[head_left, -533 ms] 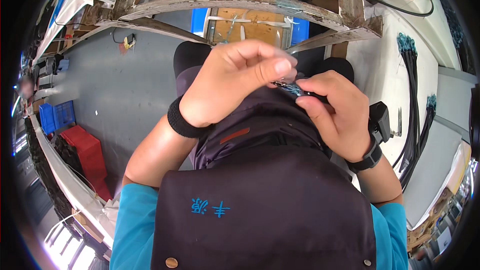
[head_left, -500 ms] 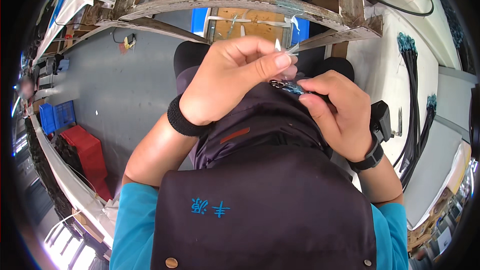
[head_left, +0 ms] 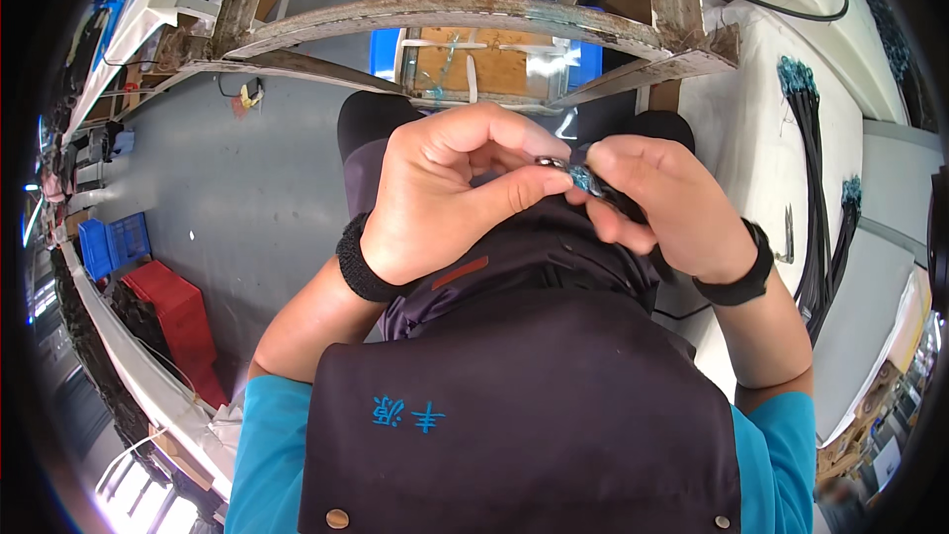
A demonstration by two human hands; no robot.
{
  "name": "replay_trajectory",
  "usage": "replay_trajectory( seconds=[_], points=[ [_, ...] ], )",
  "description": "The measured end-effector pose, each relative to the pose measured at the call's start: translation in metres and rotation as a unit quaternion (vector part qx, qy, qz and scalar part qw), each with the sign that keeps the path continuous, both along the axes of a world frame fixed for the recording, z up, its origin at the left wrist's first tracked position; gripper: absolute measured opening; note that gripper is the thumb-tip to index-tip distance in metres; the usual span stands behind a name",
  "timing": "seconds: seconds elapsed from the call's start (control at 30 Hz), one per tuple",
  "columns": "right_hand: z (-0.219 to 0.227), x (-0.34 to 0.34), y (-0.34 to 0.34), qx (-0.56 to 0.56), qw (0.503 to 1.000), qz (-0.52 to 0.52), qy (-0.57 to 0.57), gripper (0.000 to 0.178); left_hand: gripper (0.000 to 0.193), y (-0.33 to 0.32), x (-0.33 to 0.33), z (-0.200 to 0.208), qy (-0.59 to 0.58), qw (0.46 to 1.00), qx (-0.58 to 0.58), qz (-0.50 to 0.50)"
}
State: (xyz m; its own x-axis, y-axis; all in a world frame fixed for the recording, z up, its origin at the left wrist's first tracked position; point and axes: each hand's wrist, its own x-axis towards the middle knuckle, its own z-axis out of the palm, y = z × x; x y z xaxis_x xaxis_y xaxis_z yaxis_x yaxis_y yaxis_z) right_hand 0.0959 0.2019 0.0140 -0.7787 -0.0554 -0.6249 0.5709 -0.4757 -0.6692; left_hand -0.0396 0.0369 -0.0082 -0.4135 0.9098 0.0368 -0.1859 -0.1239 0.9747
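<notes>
Above my lap, my two hands meet at the teal end of a black cable (head_left: pixel 585 181). At its tip, a small dark shiny part lies between the thumb and forefinger of my left hand (head_left: pixel 450 188), which is closed in a pinch. My right hand (head_left: pixel 677 203) closes on the black length just behind the teal section; its palm side hides most of that length. Just beyond my fingertips a thin pale strip (head_left: pixel 566 124) shows against the dark background; whether anything holds it is unclear.
A rusty metal frame (head_left: pixel 445 20) crosses ahead, with a brown board (head_left: pixel 474 69) beneath it. To the right, bundles of black cables with teal ends (head_left: pixel 811 138) lie on a white surface (head_left: pixel 751 119). A red bin (head_left: pixel 173 311) and blue crate (head_left: pixel 114 242) stand left.
My left hand has lowered toward the cable end and no longer holds up the clear strip. My right hand has turned over the cable, and the pale strip now shows beyond my fingers.
</notes>
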Motion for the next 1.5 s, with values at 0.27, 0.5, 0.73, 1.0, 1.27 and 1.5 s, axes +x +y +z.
replay_trajectory(
  seconds=[0.27, 0.5, 0.73, 1.0, 1.27, 1.5],
  points=[
    [-0.015, 0.011, -0.023, 0.605, 0.709, -0.043, 0.359, 0.047, 0.014, -0.003, 0.016, -0.006, -0.222, 0.970, -0.055, 0.078],
    [-0.003, 0.005, -0.015, 0.647, 0.649, -0.017, 0.400, 0.024, 0.014, -0.002, 0.009, 0.002, -0.210, 0.977, -0.034, 0.013],
    [0.010, -0.002, -0.002, 0.520, 0.780, 0.065, 0.341, 0.005, 0.015, 0.005, -0.005, 0.006, -0.029, 0.993, -0.116, 0.014],
    [0.012, 0.004, 0.010, 0.091, 0.993, 0.054, 0.050, 0.022, 0.030, -0.007, 0.001, -0.001, 0.112, 0.993, -0.011, -0.017],
    [-0.002, 0.016, -0.011, 0.142, 0.980, -0.042, 0.133, 0.023, 0.012, -0.009, 0.027, -0.016, -0.156, 0.979, 0.016, 0.130],
    [-0.042, 0.065, -0.025, 0.176, 0.983, 0.047, 0.036, 0.021, 0.007, -0.023, 0.027, -0.025, -0.249, 0.955, -0.048, 0.152]
  ],
)
